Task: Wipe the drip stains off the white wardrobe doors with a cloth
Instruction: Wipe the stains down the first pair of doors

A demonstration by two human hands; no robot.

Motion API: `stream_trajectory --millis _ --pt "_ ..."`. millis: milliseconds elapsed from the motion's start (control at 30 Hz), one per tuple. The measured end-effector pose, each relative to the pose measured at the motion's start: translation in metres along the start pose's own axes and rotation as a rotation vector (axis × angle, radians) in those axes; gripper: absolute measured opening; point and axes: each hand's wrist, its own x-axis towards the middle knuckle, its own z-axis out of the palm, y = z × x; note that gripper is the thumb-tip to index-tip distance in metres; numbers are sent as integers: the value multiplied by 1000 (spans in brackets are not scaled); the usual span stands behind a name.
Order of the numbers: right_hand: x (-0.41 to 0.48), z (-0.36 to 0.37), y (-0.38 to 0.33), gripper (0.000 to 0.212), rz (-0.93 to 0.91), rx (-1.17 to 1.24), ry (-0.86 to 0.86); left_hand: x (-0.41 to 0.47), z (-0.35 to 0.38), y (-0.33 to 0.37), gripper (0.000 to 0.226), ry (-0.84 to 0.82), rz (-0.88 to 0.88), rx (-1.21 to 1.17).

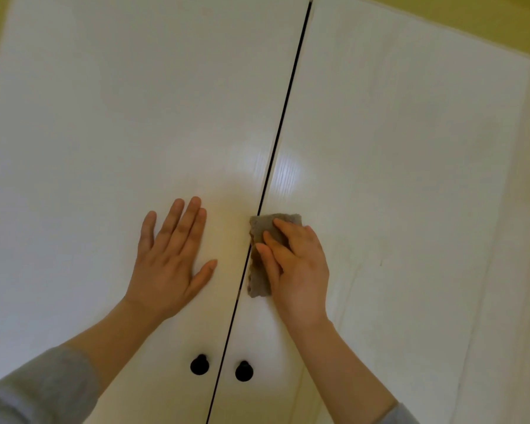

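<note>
The right hand [297,270] presses a grey-brown cloth [262,226] flat against the right wardrobe door [395,148] at its inner edge, above that door's black knob [244,370], fingers [276,240] straight and close together. The left hand [169,264] rests flat on the left wardrobe door [120,117], fingers slightly spread.

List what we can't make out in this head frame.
- Head view: the cloth is mostly covered by the right hand pressing it; the door surface beneath both is hidden.
- Drip stains: only faint streaks on the right door, too pale to trace.
- Part of the left door is hidden under the left hand.
- Both doors' tops and bottoms are cut off by frame edges.
</note>
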Motion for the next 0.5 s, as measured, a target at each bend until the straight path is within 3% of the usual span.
stream_trajectory --millis 100,233,367,500 --pt "7 0 -4 18 68 13 36 0 -1 1 76 5 3 6" --pt "-1 8 -7 26 138 37 52 -2 0 2 76 7 1 -1" --pt "-5 10 -2 20 64 80 70 0 1 1 76 23 7 -1" --pt "-35 -3 4 18 -91 88 -61 1 -1 0 76 22 10 -1"
